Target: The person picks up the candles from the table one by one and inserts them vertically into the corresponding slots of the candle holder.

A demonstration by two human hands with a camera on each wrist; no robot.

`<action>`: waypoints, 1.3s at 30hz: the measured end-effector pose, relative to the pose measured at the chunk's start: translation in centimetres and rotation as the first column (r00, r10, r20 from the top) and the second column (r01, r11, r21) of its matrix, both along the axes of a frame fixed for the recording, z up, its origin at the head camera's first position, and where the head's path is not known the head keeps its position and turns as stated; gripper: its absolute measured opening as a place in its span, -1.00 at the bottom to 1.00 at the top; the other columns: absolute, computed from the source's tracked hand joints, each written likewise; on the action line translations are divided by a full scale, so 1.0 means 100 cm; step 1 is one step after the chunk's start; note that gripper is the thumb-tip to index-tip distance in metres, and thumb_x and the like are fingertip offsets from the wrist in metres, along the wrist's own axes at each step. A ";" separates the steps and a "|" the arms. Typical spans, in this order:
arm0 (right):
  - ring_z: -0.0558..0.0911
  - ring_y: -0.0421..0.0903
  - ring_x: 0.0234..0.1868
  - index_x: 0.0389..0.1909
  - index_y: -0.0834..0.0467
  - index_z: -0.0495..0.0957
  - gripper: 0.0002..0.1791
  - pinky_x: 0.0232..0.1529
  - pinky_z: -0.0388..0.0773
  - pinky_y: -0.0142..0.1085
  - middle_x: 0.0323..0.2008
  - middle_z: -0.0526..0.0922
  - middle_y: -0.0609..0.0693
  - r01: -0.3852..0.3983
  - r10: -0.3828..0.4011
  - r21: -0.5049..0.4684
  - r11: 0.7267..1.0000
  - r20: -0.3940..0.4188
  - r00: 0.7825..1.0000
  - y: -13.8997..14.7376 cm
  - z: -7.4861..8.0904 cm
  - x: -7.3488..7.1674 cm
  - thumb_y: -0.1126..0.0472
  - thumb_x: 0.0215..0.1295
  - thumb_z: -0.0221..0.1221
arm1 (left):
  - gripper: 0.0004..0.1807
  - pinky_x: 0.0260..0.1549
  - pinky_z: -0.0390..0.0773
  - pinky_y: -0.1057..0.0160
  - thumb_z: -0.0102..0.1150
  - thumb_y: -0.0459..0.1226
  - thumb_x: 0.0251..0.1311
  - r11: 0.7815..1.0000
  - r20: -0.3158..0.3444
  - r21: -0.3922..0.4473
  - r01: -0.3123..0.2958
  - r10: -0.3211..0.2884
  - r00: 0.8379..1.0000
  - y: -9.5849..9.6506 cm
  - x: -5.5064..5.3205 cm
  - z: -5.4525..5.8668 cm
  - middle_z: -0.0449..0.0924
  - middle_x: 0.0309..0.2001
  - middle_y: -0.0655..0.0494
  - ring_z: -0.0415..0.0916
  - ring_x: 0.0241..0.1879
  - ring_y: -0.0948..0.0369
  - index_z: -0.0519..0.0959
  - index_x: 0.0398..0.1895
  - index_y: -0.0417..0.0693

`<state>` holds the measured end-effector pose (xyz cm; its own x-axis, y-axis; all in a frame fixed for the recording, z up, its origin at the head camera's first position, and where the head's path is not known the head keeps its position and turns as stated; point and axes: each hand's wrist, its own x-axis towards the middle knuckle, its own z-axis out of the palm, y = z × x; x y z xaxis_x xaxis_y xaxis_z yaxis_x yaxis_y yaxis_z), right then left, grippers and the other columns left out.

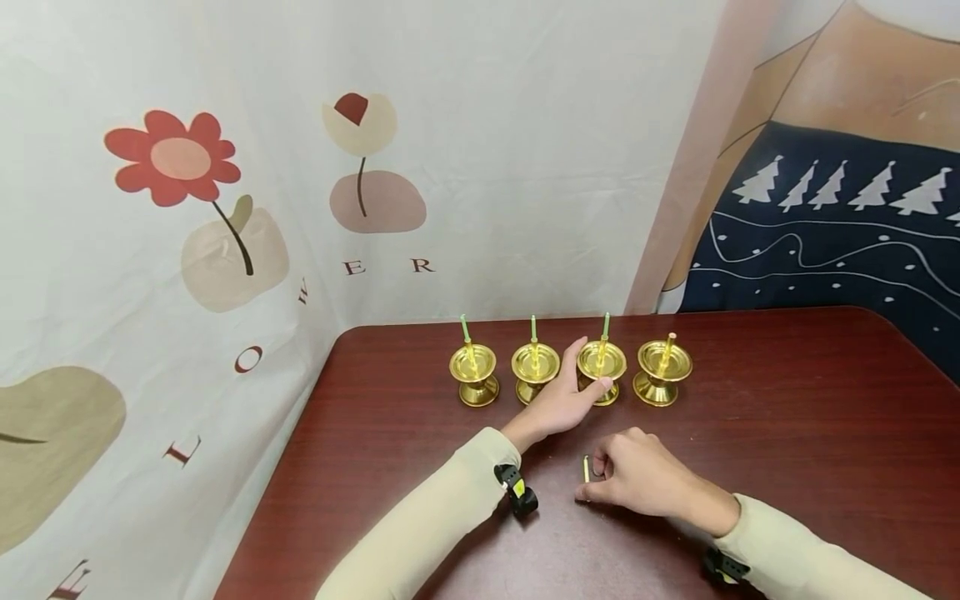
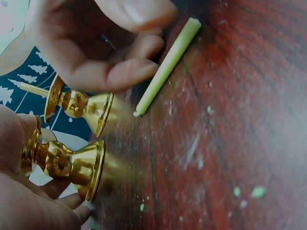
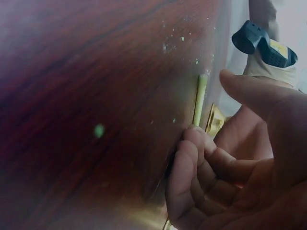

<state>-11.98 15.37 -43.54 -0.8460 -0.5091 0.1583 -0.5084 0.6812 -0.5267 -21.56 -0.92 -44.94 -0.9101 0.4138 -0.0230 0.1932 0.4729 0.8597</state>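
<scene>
Four-in-a-row is how the small gold candle holders stand at the table's back. My left hand (image 1: 562, 400) grips the third holder (image 1: 602, 363) from the left, fingers behind its cup and thumb in front. A thin green candle (image 1: 606, 325) stands upright in it. Nearer me, a loose pale green candle (image 2: 168, 67) lies on the table. Over it my right hand (image 1: 645, 473) is lowered, its curled fingertips (image 3: 194, 133) right at one end of the candle. The right thumb (image 3: 235, 84) stands apart from the fingers.
Two holders to the left, the leftmost (image 1: 472, 367) and its neighbour (image 1: 534, 367), carry upright green candles. The rightmost holder (image 1: 663, 367) shows only its gold stem. Green crumbs (image 2: 259, 192) dot the dark red table (image 1: 787, 417). A printed curtain (image 1: 525, 167) hangs behind.
</scene>
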 end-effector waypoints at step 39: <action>0.34 -0.38 -0.62 -0.65 -0.18 0.52 -0.65 -0.59 0.36 -0.36 -0.70 0.36 -0.43 0.024 -0.033 0.141 0.990 0.061 0.998 0.071 0.009 0.001 0.32 -0.23 0.44 | -0.29 0.31 0.50 0.26 0.24 -0.02 0.57 0.987 -0.066 -0.061 0.150 -0.154 0.986 0.019 0.050 0.018 0.62 0.39 0.05 0.57 0.35 0.23 0.34 0.68 0.04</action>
